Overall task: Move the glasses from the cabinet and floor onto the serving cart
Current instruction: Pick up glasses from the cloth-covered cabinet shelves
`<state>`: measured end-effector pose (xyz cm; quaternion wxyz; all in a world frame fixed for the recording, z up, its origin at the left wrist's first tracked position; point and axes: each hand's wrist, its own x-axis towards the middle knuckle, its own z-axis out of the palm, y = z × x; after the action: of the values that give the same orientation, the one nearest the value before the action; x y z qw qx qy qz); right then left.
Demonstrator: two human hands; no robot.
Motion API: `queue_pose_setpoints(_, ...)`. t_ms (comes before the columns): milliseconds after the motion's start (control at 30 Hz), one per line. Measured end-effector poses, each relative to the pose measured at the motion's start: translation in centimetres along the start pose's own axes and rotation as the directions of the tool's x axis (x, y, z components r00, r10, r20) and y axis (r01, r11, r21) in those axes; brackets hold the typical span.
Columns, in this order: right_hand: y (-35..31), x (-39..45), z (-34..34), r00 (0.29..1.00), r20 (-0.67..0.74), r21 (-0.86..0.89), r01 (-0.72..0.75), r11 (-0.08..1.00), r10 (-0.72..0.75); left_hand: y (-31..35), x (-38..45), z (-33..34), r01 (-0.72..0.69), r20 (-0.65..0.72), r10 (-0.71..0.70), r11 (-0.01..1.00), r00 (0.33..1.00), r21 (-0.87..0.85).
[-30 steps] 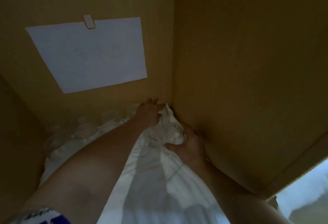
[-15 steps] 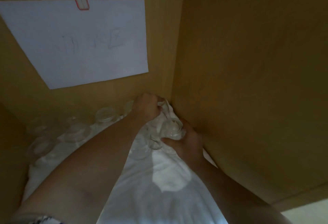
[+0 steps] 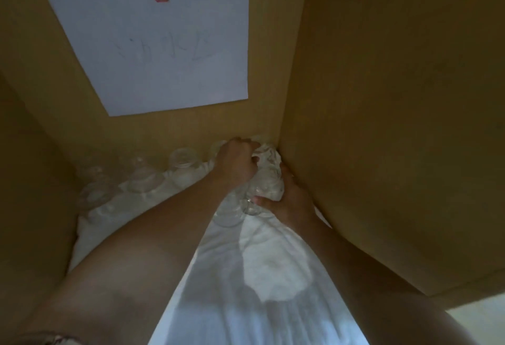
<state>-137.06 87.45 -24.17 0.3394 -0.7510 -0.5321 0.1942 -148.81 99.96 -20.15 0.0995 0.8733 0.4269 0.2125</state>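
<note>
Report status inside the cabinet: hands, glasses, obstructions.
Left hand curled over glasses at the back corner. Right hand grips glass. More glasses along the back wall on cloth. Side wall crowds the right hand.

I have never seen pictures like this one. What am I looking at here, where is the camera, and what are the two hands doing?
There is no machine. A person wears a camera on the head, so the picture looks forward and down along their own arms, into a wooden cabinet. A sheet of paper is taped to its back wall; the writing on it is too faint to read. A white cloth covers the shelf, and clear glasses stand on it in a row along the back. Both hands reach into the far right corner. The left hand is curled there around bunched cloth or a glass; I cannot tell which. The right hand grips a glass from the side.
</note>
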Motion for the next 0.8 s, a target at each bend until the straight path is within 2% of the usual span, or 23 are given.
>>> queue_pose_setpoints(100,-0.1,-1.1,-1.3,0.999,0.039,0.005,0.017,1.0,-0.017,0.7,-2.4,-1.6,0.08,-0.115,-0.075,0.996,0.99,0.041)
queue_pose_setpoints(233,-0.2,-3.8,-3.3,0.997,0.017,-0.019,0.077,0.997,-0.077,2.1,-6.1,-3.4,0.139,-0.159,-0.119,0.983,0.98,0.117)
queue_pose_setpoints(333,-0.8,-6.2,-5.0,0.989,0.116,-0.082,0.1,0.992,-0.09,4.1,-9.5,-4.5,0.171,-0.174,-0.146,0.976,0.974,0.135)
queue_pose_setpoints(533,0.9,-8.6,-4.9,0.975,0.167,-0.148,0.17,0.974,-0.145,8.3,-16.5,-5.9,0.301,-0.17,-0.275,0.941,0.946,0.157)
queue_pose_setpoints(800,-1.4,-19.0,-8.4,0.92,0.276,-0.185,0.336,0.924,-0.279,12.5,-27.5,-7.1,0.425,-0.195,-0.396,0.894,0.897,0.14)
